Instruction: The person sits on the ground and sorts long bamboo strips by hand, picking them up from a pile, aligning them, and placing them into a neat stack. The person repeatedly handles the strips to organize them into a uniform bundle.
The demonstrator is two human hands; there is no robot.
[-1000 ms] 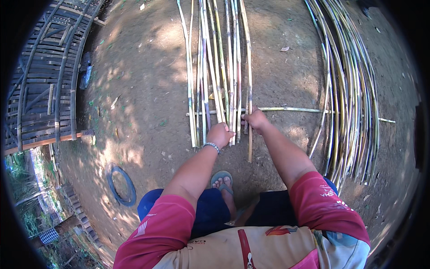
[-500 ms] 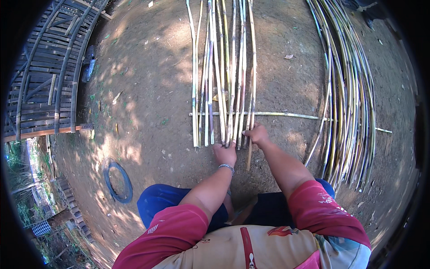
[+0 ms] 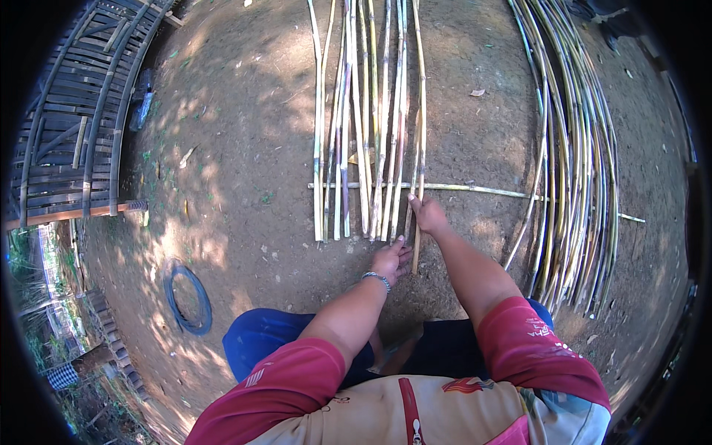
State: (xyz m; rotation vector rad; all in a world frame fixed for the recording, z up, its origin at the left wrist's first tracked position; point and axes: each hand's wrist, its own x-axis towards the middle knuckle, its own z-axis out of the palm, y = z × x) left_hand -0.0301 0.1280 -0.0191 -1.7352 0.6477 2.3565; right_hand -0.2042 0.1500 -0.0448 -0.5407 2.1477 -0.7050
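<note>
A person sits on bare brown dirt, seen from above, with both forearms reaching forward from the bottom of the view. In front of them a row of thin bamboo strips (image 3: 367, 133) lies flat on the ground, side by side. Their long axis runs straight away from the person, near ends just ahead of the hands, far ends at the top of the view. One cross strip (image 3: 475, 190) lies over or through them at a right angle, running left to right and reaching out toward the right.

The left hand (image 3: 391, 259) rests at the near ends of the strips, fingers spread and apart, touching the ground and the strip tips rather than clamped on anything. A metal bracelet (image 3: 377, 278) circles that wrist. The right hand (image 3: 428, 215) sits a little farther forward, by the rightmost strip where it meets the cross strip; its fingers are closed around or pressing on that strip, though whether they fully grasp it cannot be told.

To the right, well apart, a large bundle of bamboo strips (image 3: 575, 163) lies in a long curve. On the left, a dark slatted bamboo panel (image 3: 70, 141) lies on the ground, and a blue hoop (image 3: 187, 300) rests near the person's left knee. No packages, labels or signs are clearly seen.
</note>
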